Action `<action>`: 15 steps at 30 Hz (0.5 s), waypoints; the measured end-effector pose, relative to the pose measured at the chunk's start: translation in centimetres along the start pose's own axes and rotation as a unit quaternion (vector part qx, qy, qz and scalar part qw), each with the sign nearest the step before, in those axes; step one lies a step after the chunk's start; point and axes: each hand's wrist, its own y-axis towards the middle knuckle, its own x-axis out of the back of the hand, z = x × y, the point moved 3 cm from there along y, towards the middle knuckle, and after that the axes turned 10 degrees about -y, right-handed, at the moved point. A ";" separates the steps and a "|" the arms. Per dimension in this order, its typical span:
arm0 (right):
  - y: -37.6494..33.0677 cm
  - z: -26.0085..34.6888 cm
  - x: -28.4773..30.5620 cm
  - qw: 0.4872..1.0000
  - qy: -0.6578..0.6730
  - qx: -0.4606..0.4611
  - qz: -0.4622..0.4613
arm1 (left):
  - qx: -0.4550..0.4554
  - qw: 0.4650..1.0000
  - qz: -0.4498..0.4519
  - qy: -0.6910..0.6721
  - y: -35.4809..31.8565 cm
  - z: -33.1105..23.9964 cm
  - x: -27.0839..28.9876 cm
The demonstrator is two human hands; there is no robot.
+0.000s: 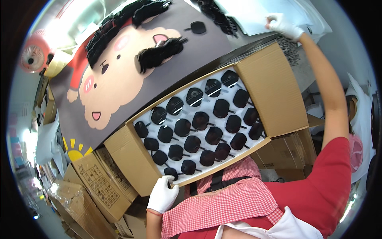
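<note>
An open cardboard box (278,91) lies tilted before me, lined with a white sheet (159,139). On it, rows of glossy black paddle-shaped pieces (193,143) with short handles lie flat, like small hand mirrors. My left hand (164,194), in a white glove, is closed at the box's near left corner, thumb and fingers about its rim beside a black piece (171,173). My right hand (283,27), also gloved, reaches far right over a stack of white sheets (250,14). Its fingers are curled together; whether a sheet is between them is hidden.
A grey cartoon-printed mat (131,95) covers the table beyond the box. Bunches of black pieces (161,55) and one loose black piece (197,27) rest on it. A pink fan (35,51) and a tape roll (57,63) stand far left. Folded cartons (104,183) lean nearby at left.
</note>
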 end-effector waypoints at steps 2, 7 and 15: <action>-1.3 4.9 3.2 0.996 0.085 -0.012 -0.014 | -0.041 0.996 0.009 -0.078 0.3 -1.7 0.4; -6.6 20.1 1.3 0.953 0.154 0.143 0.217 | -0.133 0.906 0.163 -0.368 2.1 -6.2 0.1; -16.6 35.5 -12.7 0.886 0.116 0.355 0.274 | -0.129 0.867 0.272 -0.396 1.9 -7.0 -0.1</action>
